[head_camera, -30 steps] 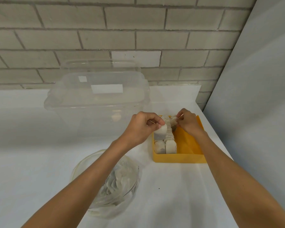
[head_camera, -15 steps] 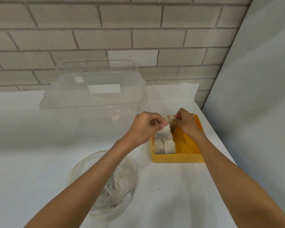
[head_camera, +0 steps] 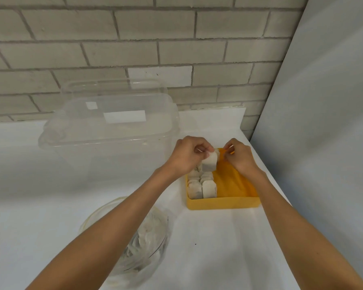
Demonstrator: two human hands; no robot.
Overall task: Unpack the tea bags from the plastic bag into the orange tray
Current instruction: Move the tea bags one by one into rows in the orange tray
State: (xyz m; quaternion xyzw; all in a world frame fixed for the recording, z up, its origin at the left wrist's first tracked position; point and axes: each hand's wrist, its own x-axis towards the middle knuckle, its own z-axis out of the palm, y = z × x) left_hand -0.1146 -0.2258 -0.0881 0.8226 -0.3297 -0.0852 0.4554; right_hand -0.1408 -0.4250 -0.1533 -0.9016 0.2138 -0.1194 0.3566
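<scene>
The orange tray [head_camera: 235, 203] sits on the white table at centre right, with several tea bags [head_camera: 201, 188] standing in two rows along its left side. My left hand [head_camera: 187, 155] pinches one tea bag [head_camera: 209, 164] and holds it over the tray's far left part. My right hand [head_camera: 238, 156] is closed over the tray's far end, pinching something thin near that tea bag; what it is cannot be made out. The plastic bag [head_camera: 143, 243] with more tea bags lies in a glass bowl under my left forearm.
A large clear plastic box [head_camera: 111, 130] with its lid on stands at the back left, close to my left hand. A brick wall runs behind the table. A grey panel [head_camera: 323, 143] borders the table's right edge.
The view shifted slightly. My left hand tilted the held tea bag and kept it over the tray's far left. My right hand stayed near the tray's far end.
</scene>
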